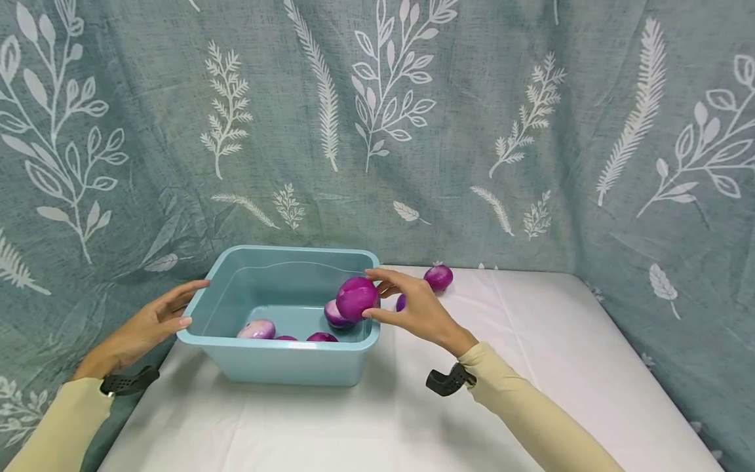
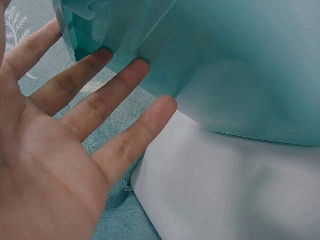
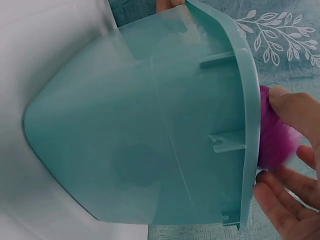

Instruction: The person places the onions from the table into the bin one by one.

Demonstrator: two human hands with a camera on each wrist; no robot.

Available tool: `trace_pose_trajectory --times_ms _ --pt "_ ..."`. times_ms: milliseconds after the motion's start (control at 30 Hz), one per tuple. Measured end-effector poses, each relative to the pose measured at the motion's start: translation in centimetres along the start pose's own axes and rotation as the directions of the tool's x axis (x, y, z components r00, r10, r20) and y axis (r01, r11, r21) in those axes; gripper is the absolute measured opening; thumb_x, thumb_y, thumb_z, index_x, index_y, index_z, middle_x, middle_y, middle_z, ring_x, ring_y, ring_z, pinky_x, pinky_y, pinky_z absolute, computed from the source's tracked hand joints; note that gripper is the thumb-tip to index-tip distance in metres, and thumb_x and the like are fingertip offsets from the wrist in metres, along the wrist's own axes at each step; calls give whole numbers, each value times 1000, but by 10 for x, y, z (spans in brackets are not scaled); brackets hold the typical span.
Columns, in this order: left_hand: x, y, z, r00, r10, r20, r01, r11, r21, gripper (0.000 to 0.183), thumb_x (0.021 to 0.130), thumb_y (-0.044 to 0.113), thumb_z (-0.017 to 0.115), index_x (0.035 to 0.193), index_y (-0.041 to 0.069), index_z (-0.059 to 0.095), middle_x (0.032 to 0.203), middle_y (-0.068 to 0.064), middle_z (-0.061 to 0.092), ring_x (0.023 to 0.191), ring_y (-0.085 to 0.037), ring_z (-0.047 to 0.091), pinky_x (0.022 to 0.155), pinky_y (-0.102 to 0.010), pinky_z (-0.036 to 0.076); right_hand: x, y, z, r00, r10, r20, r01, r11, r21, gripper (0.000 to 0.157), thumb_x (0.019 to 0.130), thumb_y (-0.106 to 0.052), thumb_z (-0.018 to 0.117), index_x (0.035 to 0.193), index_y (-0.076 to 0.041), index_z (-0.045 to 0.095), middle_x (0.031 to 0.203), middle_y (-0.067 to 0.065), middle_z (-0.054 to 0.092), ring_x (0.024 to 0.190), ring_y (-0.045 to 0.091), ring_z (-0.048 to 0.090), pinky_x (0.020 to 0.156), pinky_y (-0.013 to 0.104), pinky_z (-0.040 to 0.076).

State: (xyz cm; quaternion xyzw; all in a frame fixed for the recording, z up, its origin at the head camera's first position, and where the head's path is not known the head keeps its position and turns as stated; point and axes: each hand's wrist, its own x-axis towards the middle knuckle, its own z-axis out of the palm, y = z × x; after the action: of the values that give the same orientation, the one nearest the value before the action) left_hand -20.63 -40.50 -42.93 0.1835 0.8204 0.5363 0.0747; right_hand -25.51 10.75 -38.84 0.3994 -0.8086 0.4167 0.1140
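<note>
A light blue plastic bin stands on a white-covered table. My right hand pinches a red onion between thumb and fingers, just inside the bin's right rim. In the right wrist view, the rim partly hides that held onion. At the bin's left end, my left hand touches the rim with fingers fairly straight; its palm faces the outer wall in the left wrist view. Inside the bin lie several onions, among them a pale one and a purple one. The front wall partly hides some of them.
Two more red onions lie on the table to the right of the bin: one farther back, another partly behind my right hand. A green leaf-patterned cloth hangs behind the table. Black straps circle both wrists.
</note>
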Motion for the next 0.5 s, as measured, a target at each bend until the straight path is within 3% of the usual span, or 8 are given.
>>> trace_pose_trajectory --times_ms 167,333,500 --pt "1 -1 1 1000 28 -5 -28 999 -36 65 109 5 48 166 24 23 170 -10 16 139 6 35 96 -19 46 -2 5 -1 1000 -23 -12 23 1000 1 61 83 -19 90 138 -9 64 125 2 70 101 19 71 90 31 57" --pt "0 -1 2 999 48 -9 -48 998 -42 65 108 3 47 166 22 24 168 -8 20 136 8 40 96 -20 48 -4 15 -4 999 -10 -45 11 999 36 58 85 -19 87 137 -10 63 125 5 69 103 26 70 89 34 58" --pt "0 0 2 1000 31 -5 -31 999 -31 65 108 5 48 166 23 24 169 -9 17 139 8 34 97 -17 45 -9 34 -8 997 34 -73 -34 999 6 56 86 -19 87 137 -10 64 125 8 68 105 21 67 87 37 59"
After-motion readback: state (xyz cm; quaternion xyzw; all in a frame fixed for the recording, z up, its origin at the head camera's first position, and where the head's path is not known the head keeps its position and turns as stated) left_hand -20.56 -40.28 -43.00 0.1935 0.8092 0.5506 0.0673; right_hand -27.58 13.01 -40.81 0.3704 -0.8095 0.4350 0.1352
